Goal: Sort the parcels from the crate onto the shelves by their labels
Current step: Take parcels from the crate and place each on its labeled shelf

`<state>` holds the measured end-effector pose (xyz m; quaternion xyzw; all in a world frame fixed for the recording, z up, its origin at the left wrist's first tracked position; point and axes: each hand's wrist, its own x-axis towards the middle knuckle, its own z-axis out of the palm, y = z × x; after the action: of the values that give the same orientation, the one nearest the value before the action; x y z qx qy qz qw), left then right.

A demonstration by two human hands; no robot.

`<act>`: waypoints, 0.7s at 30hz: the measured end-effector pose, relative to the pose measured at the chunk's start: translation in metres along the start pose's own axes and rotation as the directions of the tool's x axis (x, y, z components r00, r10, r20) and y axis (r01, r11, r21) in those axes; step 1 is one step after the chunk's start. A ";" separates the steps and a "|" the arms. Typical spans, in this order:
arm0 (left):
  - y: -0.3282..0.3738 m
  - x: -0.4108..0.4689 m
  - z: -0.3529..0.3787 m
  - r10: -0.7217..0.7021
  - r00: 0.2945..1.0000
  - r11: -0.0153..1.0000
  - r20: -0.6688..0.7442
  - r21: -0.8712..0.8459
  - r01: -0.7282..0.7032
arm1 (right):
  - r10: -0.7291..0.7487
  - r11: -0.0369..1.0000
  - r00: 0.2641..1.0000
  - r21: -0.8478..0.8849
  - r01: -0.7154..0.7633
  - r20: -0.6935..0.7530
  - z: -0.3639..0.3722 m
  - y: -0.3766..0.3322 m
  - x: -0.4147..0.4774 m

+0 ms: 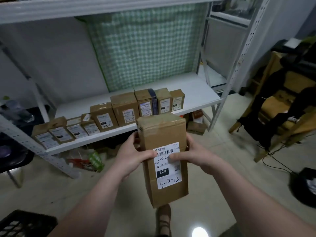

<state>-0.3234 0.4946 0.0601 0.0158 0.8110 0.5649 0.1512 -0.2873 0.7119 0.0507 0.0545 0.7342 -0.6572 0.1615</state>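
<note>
Item: box (162,132), label 4-3-13. Held mid-air before you, your left grip (131,156) and right grip (196,158) clasped round its sides. Long axis runs near-to-far, toward the shelf (196,93); free board lies far right.

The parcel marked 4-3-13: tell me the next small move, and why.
Probably carry the parcel forward and set it on the bare stretch of shelf just right of the last box in the row. The left hand and right hand grip it, its label reads 4-3-13, and the shelved boxes seem marked 4-3 too, though blurred.
</note>
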 end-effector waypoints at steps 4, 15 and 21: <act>0.005 0.062 0.029 0.004 0.998 1.000 0.063 -0.009 -0.003 | 0.035 0.999 0.997 -0.020 -0.037 -0.070 -0.040 0.009 0.037; 0.052 0.260 0.102 -0.025 0.960 0.994 0.278 0.105 -0.004 | 0.126 0.991 0.957 -0.006 -0.132 -0.260 -0.168 0.013 0.163; 0.075 0.325 0.157 -0.037 0.923 0.986 0.382 0.163 -0.028 | 0.188 0.982 0.914 0.039 -0.187 -0.359 -0.229 0.028 0.196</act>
<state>-0.6027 0.7286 0.0059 0.1366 0.8099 0.4812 0.3064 -0.5016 0.9145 -0.0175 0.2447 0.7416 -0.6187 0.0861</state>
